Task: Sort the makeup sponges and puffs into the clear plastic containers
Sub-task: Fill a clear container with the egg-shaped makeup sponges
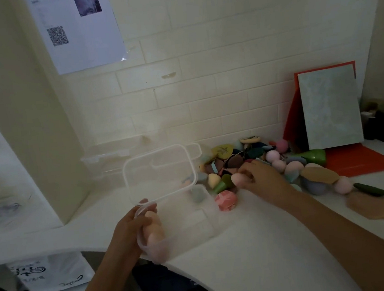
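Left hand (133, 230) grips near corner of clear container (154, 153), held tilted over worktop (254, 245). Peach sponges (153, 221) lie inside, at gripped end. Right hand (262, 176) pinches pink sponge (238, 179) at near edge of pile of sponges and puffs (273, 155) (mixed colours, heaped against tiled wall). Second clear container (107, 153) sits behind, beside wall. Red sheet (363, 161) and pale board (330, 106) lean at far right.
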Demonstrator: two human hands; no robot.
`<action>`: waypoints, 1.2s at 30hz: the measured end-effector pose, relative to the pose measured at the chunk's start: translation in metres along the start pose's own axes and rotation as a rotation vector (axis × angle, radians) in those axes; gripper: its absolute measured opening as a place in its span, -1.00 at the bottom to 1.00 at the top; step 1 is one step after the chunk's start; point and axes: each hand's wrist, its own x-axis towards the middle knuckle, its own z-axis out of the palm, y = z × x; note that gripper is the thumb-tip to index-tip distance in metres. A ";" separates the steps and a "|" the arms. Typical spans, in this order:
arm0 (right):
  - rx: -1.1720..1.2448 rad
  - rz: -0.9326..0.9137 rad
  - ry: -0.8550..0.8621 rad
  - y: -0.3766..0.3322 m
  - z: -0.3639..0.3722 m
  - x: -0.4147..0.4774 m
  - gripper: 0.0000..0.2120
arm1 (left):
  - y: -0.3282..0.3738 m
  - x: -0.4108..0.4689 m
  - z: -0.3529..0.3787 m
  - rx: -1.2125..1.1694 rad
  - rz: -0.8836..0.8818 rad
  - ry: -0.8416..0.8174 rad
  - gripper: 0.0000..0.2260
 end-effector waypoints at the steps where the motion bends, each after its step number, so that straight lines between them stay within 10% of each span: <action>1: 0.081 -0.002 0.035 -0.009 -0.004 -0.001 -0.77 | 0.001 0.002 0.000 0.016 0.001 0.002 -0.67; 7: 0.441 -0.053 -0.145 -0.091 -0.018 -0.003 -0.74 | 0.008 0.013 -0.008 0.082 0.004 0.008 -0.48; 25: -0.169 -0.144 -0.326 -0.195 0.074 0.039 -0.71 | 0.031 0.033 -0.036 0.575 -0.015 -0.063 -0.51; 30: 0.003 -0.112 -0.293 -0.194 0.078 0.038 -0.77 | 0.032 0.031 -0.032 0.814 0.157 0.228 -0.36; 36: 0.100 -0.093 -0.321 -0.190 0.077 0.039 -0.83 | 0.035 0.021 -0.030 1.101 0.418 0.121 -0.76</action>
